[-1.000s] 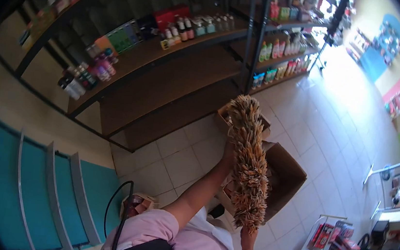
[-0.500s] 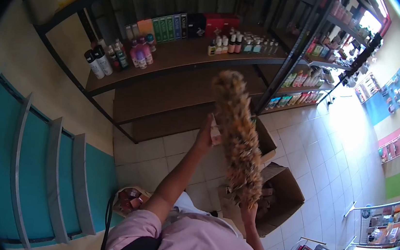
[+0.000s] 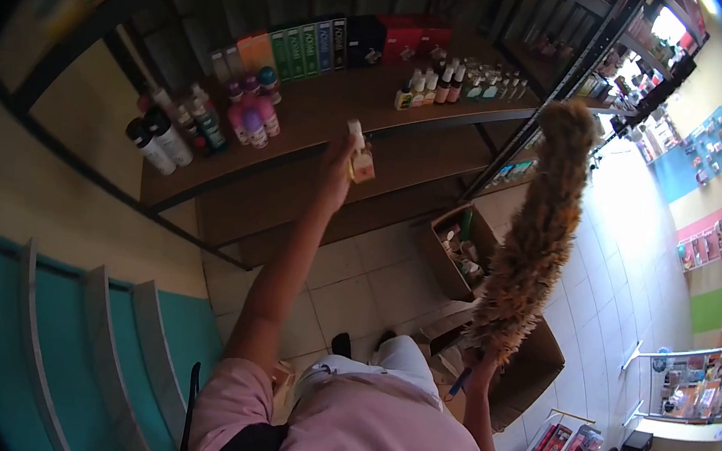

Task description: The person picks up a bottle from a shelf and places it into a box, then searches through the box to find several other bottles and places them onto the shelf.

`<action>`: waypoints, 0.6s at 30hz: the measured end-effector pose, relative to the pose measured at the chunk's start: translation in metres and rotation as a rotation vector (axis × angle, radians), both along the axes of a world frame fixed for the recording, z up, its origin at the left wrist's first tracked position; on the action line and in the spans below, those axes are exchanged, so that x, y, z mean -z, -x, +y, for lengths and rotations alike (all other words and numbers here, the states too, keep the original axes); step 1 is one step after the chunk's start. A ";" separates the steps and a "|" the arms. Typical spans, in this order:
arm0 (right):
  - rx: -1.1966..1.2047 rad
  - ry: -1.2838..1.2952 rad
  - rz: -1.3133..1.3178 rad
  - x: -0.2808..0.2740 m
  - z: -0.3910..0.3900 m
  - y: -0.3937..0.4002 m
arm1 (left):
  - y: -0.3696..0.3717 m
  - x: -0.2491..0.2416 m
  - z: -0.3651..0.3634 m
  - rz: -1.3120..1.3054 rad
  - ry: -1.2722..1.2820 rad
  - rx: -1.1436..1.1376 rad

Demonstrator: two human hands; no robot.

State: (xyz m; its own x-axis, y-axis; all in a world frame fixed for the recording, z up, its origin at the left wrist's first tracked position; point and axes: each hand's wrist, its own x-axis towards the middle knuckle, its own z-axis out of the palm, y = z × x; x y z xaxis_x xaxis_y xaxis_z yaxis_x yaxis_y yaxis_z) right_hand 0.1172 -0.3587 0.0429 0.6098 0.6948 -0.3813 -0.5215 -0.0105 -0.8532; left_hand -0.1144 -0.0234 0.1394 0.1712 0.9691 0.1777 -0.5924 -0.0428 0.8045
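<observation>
My left hand (image 3: 341,164) is closed around a small bottle (image 3: 362,157) with a white top and a pale orange body, held in front of the edge of the middle shelf (image 3: 310,119). In my right hand (image 3: 482,367) is the lower end of a long, fluffy brown feather duster (image 3: 536,231), which points up and away from me. The duster hangs above a cardboard box (image 3: 540,368). Pink and purple bottles (image 3: 253,117) stand on the shelf to the left of the held bottle, and small dropper bottles (image 3: 433,88) stand to its right.
An open carton (image 3: 461,254) with assorted items sits on the tiled floor by the rack. Upright boxes (image 3: 305,48) line the shelf's back. Black-and-white cans (image 3: 159,141) stand at its left end. A teal slatted panel (image 3: 67,344) is at left, display racks (image 3: 562,449) at lower right.
My left hand has moved up and left with the bottle, toward the shelf. The duster has swung to the right. My view has shifted, showing more of the open carton.
</observation>
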 end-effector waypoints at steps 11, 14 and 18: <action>0.226 -0.120 0.047 0.011 0.115 -0.084 | -0.036 -0.019 0.189 0.045 -0.072 -0.134; 0.145 -0.221 0.045 0.000 0.155 -0.093 | -0.047 -0.018 0.216 0.171 -0.074 -0.146; 0.101 -0.202 -0.007 -0.005 0.179 -0.107 | -0.061 -0.003 0.245 0.335 -0.069 -0.191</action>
State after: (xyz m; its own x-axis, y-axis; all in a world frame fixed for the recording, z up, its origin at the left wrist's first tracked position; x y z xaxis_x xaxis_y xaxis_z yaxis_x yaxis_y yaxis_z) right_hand 0.2241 -0.1794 0.0477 0.6823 0.6919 -0.2362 -0.5050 0.2124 -0.8365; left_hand -0.0530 0.2218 0.1427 0.0484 0.9768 0.2088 -0.2739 -0.1880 0.9432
